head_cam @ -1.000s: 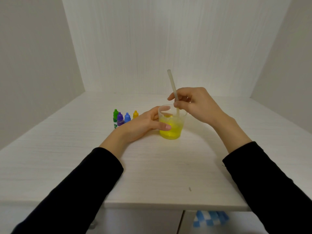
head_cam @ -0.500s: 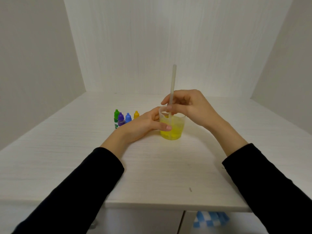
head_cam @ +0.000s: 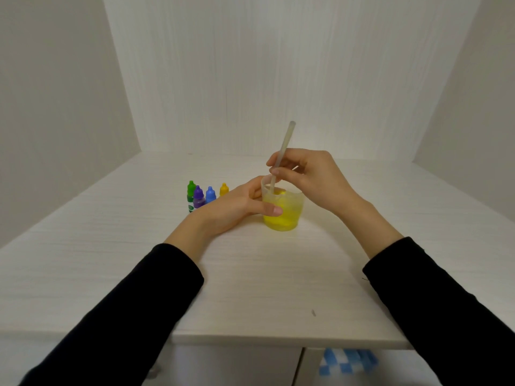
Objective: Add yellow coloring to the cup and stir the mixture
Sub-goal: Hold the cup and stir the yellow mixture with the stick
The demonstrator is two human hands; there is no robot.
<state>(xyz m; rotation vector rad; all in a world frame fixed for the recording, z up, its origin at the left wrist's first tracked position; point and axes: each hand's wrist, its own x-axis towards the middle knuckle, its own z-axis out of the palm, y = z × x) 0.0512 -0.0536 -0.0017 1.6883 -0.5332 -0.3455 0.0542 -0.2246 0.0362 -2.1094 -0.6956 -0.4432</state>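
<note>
The stirring stick (head_cam: 282,151) has swung since a second ago: then its top leaned to the left, half a second ago it stood near upright, and now it tilts to the right, its lower end down in the liquid at the left side of the cup (head_cam: 282,210). I take that sweep as the stirring being well under way, and since the mixture already looks evenly yellow, the coloring step seems done. The cup stands on the white table (head_cam: 250,274), near the middle, with four small dropper bottles (head_cam: 206,196) just to its left, the yellow one (head_cam: 223,189) nearest it. The right hand (head_cam: 312,179) hovers over the cup's rim, wrist raised, pinching the stick between thumb and fingertips. The left hand (head_cam: 237,210) lies low on the table, fingers and thumb wrapped round the cup's side to steady it.
</note>
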